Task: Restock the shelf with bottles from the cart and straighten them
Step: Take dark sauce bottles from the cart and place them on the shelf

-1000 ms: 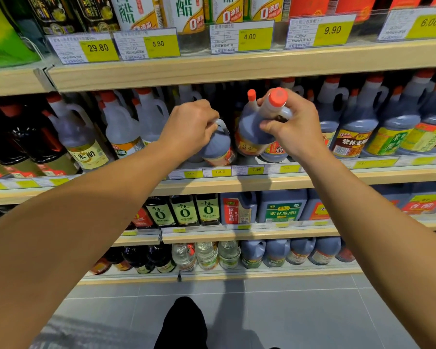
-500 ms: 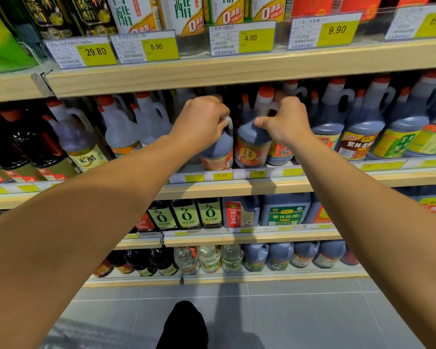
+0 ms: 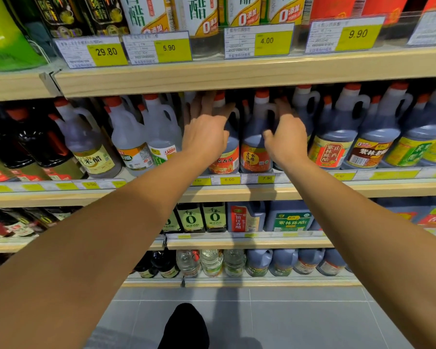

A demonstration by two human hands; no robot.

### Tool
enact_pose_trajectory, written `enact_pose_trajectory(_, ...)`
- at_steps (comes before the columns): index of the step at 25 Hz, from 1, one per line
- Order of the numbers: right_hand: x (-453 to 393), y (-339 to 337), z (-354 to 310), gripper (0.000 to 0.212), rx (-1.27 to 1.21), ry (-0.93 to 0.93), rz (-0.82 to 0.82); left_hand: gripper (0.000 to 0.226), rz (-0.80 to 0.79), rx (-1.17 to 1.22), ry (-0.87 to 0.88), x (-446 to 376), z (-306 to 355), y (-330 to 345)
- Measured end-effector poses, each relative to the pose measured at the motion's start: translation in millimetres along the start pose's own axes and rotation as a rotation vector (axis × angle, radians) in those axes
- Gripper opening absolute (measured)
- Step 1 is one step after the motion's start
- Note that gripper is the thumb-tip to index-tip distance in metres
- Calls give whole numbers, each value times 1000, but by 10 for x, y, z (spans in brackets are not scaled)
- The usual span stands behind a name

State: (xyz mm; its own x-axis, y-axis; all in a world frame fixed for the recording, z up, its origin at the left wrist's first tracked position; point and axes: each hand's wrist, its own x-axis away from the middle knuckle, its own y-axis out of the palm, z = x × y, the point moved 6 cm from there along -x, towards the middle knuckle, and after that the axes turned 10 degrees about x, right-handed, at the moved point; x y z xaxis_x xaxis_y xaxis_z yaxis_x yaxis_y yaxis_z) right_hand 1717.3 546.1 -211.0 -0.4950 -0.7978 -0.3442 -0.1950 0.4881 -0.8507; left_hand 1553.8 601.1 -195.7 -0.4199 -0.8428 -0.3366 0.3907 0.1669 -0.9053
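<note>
The shelf (image 3: 237, 191) ran across the view, its row of dark jugs standing upright, long axes vertical, orange caps up, labels facing out. Two jugs stood side by side mid-shelf: the left jug (image 3: 228, 157) and the right jug (image 3: 256, 147). The left hand (image 3: 205, 137) lay against the left jug, fingers spread and straight, gripping nothing. The right hand (image 3: 286, 139), fingers loosely extended, touched the right jug's handle side. The hands were apart.
</note>
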Motion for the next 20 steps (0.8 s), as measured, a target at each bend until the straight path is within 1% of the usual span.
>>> enact_pose_trajectory(2,103,-17,-17,36,-11,-45,51,28,-18,14,-16,73,-6,31)
enact_pose_trajectory(5,276,-44,-5,41,-48,-110,137,51,28,23,53,275,-74,80)
enact_pose_trajectory(7,409,-34,-20,56,-74,-164,112,63,37,37,76,444,-157,76)
enact_pose_trajectory(8,464,-36,-35,63,-87,-193,82,66,22,68,61,528,-200,66)
enact_pose_trajectory(9,515,-45,-51,66,-97,-217,52,66,-3,114,33,614,-242,50)
enact_pose_trajectory(11,613,-103,-96,64,-107,-263,9,65,-33,190,-24,812,-318,2)
enact_pose_trajectory(15,683,-223,-185,61,-84,-302,-60,64,-36,257,-111,1071,-472,-96)
enact_pose_trajectory(17,626,-244,-235,61,-86,-309,-74,63,-33,304,-149,1038,-517,-142)
enact_pose_trajectory(20,449,-216,-349,58,-41,-338,-56,62,-5,315,-142,854,-556,-153)
